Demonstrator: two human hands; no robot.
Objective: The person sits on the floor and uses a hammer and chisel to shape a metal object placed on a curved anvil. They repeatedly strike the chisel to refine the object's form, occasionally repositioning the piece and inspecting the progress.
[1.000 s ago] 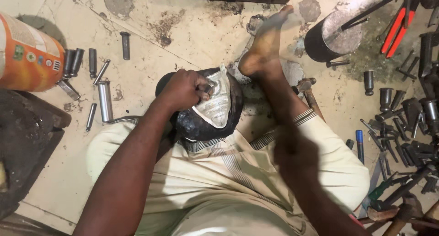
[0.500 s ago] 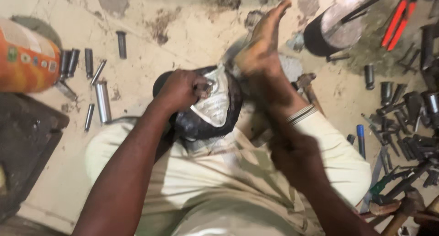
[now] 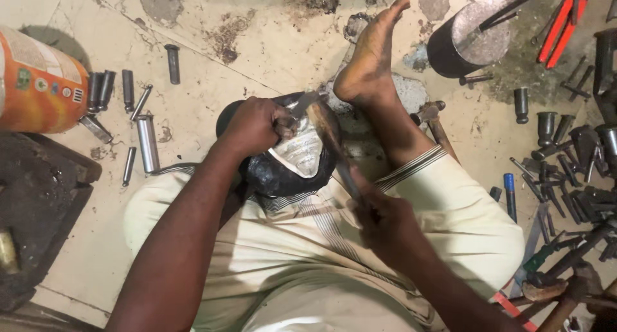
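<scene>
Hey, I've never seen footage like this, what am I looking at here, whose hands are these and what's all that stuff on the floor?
This is one view from a camera worn on a person's head, looking down at their own lap. They sit on a pale tiled floor with a bare foot stretched out. The left hand holds a thin metal punch against a silvery metal piece set on a round black block. The right hand grips a hammer handle, blurred. Around lie metal punches, an orange can, a steel cylinder and red-handled pliers.

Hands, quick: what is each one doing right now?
Left hand: closed, pinning a shiny metal piece against the dark rounded block.
Right hand: closed around a hammer handle, motion-blurred.
</scene>
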